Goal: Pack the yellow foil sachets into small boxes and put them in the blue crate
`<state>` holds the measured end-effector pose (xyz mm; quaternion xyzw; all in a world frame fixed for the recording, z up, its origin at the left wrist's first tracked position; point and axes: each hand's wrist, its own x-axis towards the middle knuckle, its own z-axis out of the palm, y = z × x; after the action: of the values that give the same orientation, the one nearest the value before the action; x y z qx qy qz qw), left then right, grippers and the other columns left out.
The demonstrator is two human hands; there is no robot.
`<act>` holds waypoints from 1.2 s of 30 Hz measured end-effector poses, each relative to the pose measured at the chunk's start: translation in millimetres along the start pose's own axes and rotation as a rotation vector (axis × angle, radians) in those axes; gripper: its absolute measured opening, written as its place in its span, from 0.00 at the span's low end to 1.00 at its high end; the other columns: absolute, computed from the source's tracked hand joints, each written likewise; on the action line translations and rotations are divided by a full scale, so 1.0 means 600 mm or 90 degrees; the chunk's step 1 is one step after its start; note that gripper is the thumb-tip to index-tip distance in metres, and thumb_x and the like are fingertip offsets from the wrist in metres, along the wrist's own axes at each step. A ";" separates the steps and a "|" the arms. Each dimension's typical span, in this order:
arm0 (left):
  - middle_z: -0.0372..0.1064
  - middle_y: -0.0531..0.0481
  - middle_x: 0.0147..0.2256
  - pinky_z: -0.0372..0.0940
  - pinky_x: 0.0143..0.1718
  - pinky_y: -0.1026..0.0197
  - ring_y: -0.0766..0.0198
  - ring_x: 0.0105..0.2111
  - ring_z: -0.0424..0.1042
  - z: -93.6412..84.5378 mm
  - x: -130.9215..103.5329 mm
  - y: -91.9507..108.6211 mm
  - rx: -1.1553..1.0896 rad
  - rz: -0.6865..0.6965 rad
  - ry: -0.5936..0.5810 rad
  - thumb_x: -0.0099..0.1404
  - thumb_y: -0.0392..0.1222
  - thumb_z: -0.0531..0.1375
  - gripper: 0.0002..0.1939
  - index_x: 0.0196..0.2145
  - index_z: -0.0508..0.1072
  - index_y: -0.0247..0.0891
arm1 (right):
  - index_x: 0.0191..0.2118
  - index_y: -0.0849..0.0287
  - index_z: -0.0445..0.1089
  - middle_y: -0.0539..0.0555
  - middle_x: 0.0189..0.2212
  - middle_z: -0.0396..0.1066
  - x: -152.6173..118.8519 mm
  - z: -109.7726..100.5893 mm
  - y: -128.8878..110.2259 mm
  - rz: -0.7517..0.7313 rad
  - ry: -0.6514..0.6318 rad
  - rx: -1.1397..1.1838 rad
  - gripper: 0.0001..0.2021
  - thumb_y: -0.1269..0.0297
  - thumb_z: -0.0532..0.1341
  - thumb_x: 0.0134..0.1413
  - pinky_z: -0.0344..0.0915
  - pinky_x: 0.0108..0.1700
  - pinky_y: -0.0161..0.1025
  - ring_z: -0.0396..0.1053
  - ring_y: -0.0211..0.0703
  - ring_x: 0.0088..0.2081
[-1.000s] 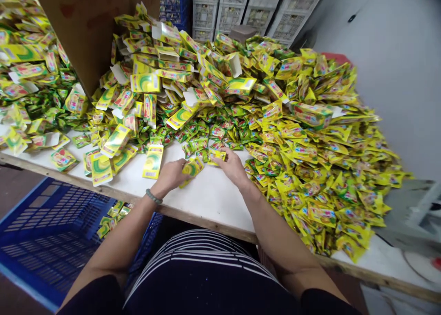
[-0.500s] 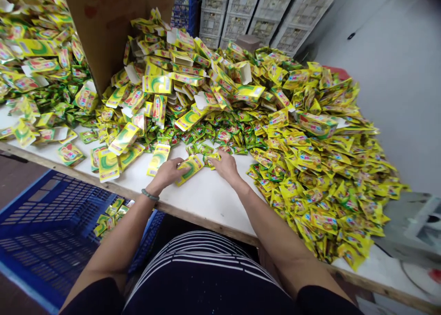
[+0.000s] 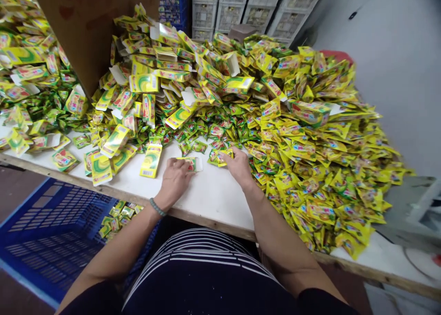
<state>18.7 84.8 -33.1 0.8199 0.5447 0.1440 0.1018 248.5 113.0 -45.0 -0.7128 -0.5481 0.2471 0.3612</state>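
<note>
My left hand [image 3: 176, 178], with a bead bracelet at its wrist, is closed over a small yellow-and-green carton [image 3: 192, 164] low on the white table top. The carton's white end flap points right, and my fingers hide its left part. To the right, my right hand [image 3: 239, 166] pinches a shiny yellow-green sachet [image 3: 217, 157] by its right end, just above the table. A gap of bare table lies between carton and sachet. Left of my left hand lies another flat carton [image 3: 151, 160]. Small green sachets [image 3: 199, 146] are scattered just behind both hands.
A large heap of yellow sachets [image 3: 310, 168] fills the right side. Cartons [image 3: 172, 74] pile up at the back beside a brown cardboard panel [image 3: 86, 30]. Below the table's left edge sits a blue crate [image 3: 31, 241] with filled cartons inside. Pale crates [image 3: 230, 7] are stacked behind.
The carton under my left hand now shows another face, with its flap open to the right. My right hand has moved a little right with the yellow-green sachet. The view has shifted slightly.
</note>
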 end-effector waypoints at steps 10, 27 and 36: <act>0.73 0.29 0.49 0.62 0.50 0.45 0.36 0.54 0.67 -0.018 0.061 0.001 0.142 -0.035 -0.159 0.57 0.50 0.69 0.36 0.59 0.67 0.32 | 0.25 0.54 0.59 0.47 0.22 0.61 -0.007 0.029 0.000 0.026 -0.088 0.069 0.18 0.46 0.61 0.50 0.54 0.32 0.36 0.56 0.40 0.28; 0.72 0.51 0.26 0.60 0.27 0.63 0.63 0.26 0.69 0.022 0.019 -0.029 -0.510 -0.201 -0.175 0.52 0.59 0.69 0.23 0.33 0.73 0.36 | 0.28 0.57 0.67 0.45 0.23 0.63 -0.012 0.010 -0.016 -0.142 -0.357 0.102 0.10 0.57 0.63 0.50 0.54 0.33 0.34 0.59 0.37 0.29; 0.73 0.52 0.28 0.66 0.32 0.61 0.63 0.29 0.73 0.034 0.062 0.006 -0.771 -0.214 -0.243 0.43 0.47 0.75 0.24 0.35 0.73 0.33 | 0.28 0.57 0.66 0.49 0.31 0.67 -0.012 0.021 -0.015 -0.168 -0.144 0.106 0.08 0.61 0.63 0.52 0.58 0.37 0.36 0.63 0.40 0.33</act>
<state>42.2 117.9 -46.3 0.5326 0.4602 0.2594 0.6613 231.5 110.6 -46.3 -0.5699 -0.6517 0.3208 0.3842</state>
